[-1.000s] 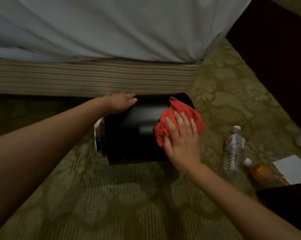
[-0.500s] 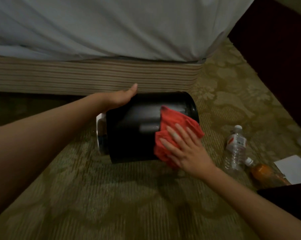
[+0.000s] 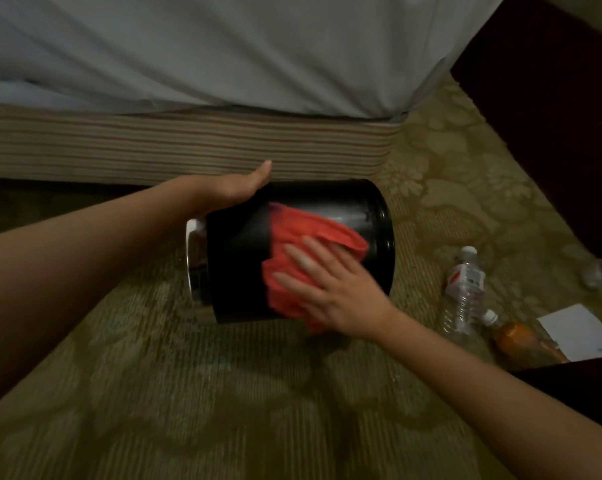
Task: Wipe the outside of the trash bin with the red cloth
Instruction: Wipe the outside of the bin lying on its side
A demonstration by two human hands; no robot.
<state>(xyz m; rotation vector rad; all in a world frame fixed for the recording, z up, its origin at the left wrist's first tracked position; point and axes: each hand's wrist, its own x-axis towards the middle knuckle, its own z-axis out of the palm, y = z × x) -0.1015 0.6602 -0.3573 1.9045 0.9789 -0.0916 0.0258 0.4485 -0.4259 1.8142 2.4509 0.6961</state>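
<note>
**Wiping a bin laid on its side: hand placement and risks**

The right hand (image 3: 341, 292) lies flat with its fingers straight and spread. It grasps nothing and presses the red cloth (image 3: 303, 244) against the near wall of the trash bin (image 3: 237, 258). The left hand (image 3: 230, 190) rests on the bin's far upper side, seen edge-on with its fingers straight, steadying the bin rather than gripping it. The black bin lies on its side on the carpet (image 3: 223, 393), between the two hands. Its shiny metal end is under the left wrist and its other end is beyond the right fingertips. The cloth is bunched, covers only part of the wall, and hangs off below the right palm.

Likely faults from this position:
- The bin is round and unwedged, so a sideways push from the right hand could roll it toward the striped bed base (image 3: 154, 147) beyond the left hand.
- An unpinched cloth may slide out from under the palm.
- The underside touching the carpet will probably go unwiped unless the bin is turned.
- To the outside of the right forearm lie a clear bottle (image 3: 464, 292), an orange bottle (image 3: 521, 341) and a white paper (image 3: 579, 330). A wide backstroke of the elbow could knock them.
</note>
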